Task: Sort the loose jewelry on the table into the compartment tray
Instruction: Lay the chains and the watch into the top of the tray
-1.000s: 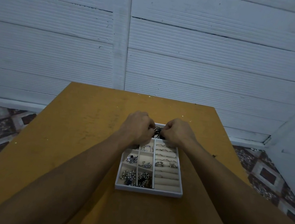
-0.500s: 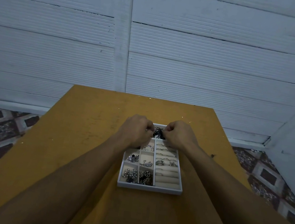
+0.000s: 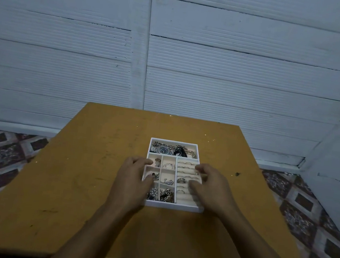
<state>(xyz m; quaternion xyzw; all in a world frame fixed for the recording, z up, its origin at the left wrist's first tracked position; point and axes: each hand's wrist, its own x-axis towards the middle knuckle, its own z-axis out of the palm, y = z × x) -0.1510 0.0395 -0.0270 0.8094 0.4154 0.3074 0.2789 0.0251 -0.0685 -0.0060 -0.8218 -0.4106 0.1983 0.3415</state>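
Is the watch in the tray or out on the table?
In: the watch lies face up in the tray's wide far compartment.

"Any way in?"
"The left hand (image 3: 132,176) and right hand (image 3: 211,187) blocked both sides of the tray (image 3: 173,206). Its far compartment (image 3: 174,141) lay uncovered, with bare table (image 3: 74,170) around, up to the wall (image 3: 172,65)."

Left hand (image 3: 135,177): palm down, fingers loosely spread, holding nothing. Right hand (image 3: 211,187): likewise. Both forearms extended forward.
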